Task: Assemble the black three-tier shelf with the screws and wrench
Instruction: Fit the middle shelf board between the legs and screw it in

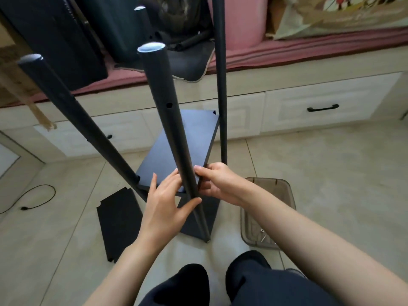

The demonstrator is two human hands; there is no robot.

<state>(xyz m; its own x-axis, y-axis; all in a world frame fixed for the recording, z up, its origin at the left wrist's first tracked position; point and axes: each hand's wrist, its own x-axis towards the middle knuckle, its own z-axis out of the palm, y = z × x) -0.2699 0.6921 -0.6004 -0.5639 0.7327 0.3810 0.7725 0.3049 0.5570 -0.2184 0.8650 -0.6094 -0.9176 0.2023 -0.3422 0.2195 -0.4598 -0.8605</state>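
Working the near front pole (174, 138) of the shelf frame w/ both hands, middle shelf board (176, 149) being seated against it. Left hand (164, 199) sits at 7 o'clock of the pole's lower section, fingers extended along the board's near edge, thumb hooked under toward the pole – reads as a loose brace, not a full grip. Right hand (213, 182) at 3 o'clock of the pole, fingertips pinching the board corner/pole joint; can't tell if a screw is between them, too small. Risks, my read: frame is only partly fixed, 3 other poles stand free at the top – left pole (72, 113) leans toward 10 o'clock, rear right pole (221, 80) upright, so any sideways push at the joint could rack the whole thing or pop the board out of its notch. Hole in the near pole (169, 105) is well above the hands, so misalignment btwn board and hole is likely if the board slips down. Bottom board (198, 219) sits at 6 o'clock below the hands, on the tile. Spare board (120, 224) lies flat on the floor at 8 o'clock, apart from the frame. Tray (284, 195) w/ screws (263, 234) at 4 o'clock, near the right forearm – elbow could knock it. Wrench not seen.
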